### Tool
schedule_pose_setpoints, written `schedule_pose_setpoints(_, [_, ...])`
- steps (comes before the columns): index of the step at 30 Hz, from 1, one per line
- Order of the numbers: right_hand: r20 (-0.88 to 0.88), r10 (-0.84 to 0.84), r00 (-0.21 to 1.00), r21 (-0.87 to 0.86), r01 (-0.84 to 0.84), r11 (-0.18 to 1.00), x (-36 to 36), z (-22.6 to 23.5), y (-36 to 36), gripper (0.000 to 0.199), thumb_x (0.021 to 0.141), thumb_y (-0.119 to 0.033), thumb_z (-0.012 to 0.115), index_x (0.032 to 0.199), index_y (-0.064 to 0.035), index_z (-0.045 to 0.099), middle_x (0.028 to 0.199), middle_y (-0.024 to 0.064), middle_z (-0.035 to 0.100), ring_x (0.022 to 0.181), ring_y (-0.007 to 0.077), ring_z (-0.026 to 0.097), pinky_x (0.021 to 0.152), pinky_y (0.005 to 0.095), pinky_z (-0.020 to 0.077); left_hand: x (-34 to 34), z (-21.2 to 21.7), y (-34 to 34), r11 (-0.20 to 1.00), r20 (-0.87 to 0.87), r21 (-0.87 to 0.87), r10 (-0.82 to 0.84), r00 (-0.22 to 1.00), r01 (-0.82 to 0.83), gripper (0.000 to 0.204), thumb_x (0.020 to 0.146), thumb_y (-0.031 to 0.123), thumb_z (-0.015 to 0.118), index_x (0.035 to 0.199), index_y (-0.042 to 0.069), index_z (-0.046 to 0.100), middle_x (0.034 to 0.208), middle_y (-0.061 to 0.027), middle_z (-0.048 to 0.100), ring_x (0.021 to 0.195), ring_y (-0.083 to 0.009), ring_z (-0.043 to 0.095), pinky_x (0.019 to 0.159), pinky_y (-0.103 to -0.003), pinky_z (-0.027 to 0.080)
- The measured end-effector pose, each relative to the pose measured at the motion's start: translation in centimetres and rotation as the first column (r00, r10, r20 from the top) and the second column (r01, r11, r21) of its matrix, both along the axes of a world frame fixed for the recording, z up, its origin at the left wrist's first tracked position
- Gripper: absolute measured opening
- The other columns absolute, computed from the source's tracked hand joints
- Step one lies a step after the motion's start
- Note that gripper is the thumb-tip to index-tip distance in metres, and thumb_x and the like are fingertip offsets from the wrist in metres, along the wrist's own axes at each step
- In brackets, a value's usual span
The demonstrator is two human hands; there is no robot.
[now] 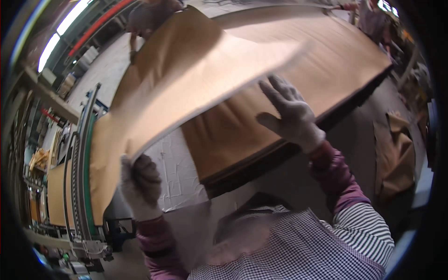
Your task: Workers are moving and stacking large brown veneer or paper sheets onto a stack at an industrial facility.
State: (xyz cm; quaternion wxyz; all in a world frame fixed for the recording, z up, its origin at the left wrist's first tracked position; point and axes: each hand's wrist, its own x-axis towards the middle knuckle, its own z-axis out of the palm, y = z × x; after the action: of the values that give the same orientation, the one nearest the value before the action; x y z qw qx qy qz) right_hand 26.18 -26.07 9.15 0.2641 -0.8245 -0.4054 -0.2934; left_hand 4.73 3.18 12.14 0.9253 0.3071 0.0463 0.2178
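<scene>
A large tan fabric sheet [196, 84] is raised in front of me, its near edge sagging in a long curve and blurred at the right. My left hand [142, 184], in a grey-white glove, has its fingers curled round the near left corner of this sheet. Also gloved, my right hand [290, 112] is open with fingers spread, just below the sheet's edge; whether its fingertips touch the fabric I cannot tell. Beneath lies a thick stack of tan fabric [354, 60] with dark cut sides, partly covered by the lifted sheet.
White wrinkled covering [175, 163] shows on the table between my left hand and the stack. A green-edged rail machine [84, 172] runs along the left. One person [151, 21] stands at the far left, another [373, 21] at the far right. Loose brown fabric [394, 158] hangs at right.
</scene>
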Motion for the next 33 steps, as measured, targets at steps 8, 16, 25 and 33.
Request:
schedule_pose_setpoints(8, [-0.466,-0.167,0.869,-0.481,-0.091,0.872,0.6,-9.3,-0.2,0.055,0.081,-0.049,0.057,0.12,-0.0089,0.057,0.118,0.0186,0.06,0.114,0.0361,0.053,0.1,0.0493,0.0361,1.1,0.3,-9.4,0.949,-0.164,0.283,0.191,0.968,-0.14,0.033,0.097,0.032,0.055,0.114,0.003,0.054,0.077,-0.006,0.06,0.057,-0.0129,0.05,0.05,-0.029,0.044])
schedule_pose_setpoints(16, [-0.659,0.747,0.089,0.752,0.04,0.658,-10.5,-4.4,-4.3,0.028,0.095,-0.022,0.054,0.105,0.0024,0.063,0.106,0.012,0.064,0.104,0.0169,0.058,0.087,0.031,0.0468,2.0,-6.8,-17.6,0.371,-0.436,0.881,0.402,0.805,0.292,0.034,0.1,0.028,0.05,0.113,-0.002,0.061,0.085,-0.0077,0.068,0.067,-0.0229,0.061,0.062,-0.035,0.05])
schedule_pose_setpoints(25, [-0.752,0.573,0.325,0.657,0.431,0.618,-3.9,-5.0,-8.8,0.019,0.09,-0.019,0.055,0.08,-0.0032,0.061,0.062,0.005,0.059,0.046,0.0137,0.055,0.042,0.0259,0.0445,-4.3,-18.0,-5.9,0.97,-0.361,0.152,-0.123,0.924,0.188,0.038,0.093,0.033,0.049,0.114,0.002,0.058,0.105,-0.0166,0.063,0.099,-0.0308,0.062,0.086,-0.039,0.05])
schedule_pose_setpoints(33, [-0.587,0.807,0.06,0.729,0.473,0.495,-7.9,-3.9,-8.0,0.027,0.094,-0.028,0.057,0.102,-0.0025,0.06,0.094,0.0108,0.064,0.084,0.0223,0.066,0.071,0.0355,0.0559,-1.3,-20.9,-5.8,0.943,-0.422,0.327,0.088,0.902,0.06,0.033,0.086,0.024,0.054,0.114,0.007,0.058,0.106,-0.0179,0.061,0.097,-0.0367,0.058,0.08,-0.045,0.049])
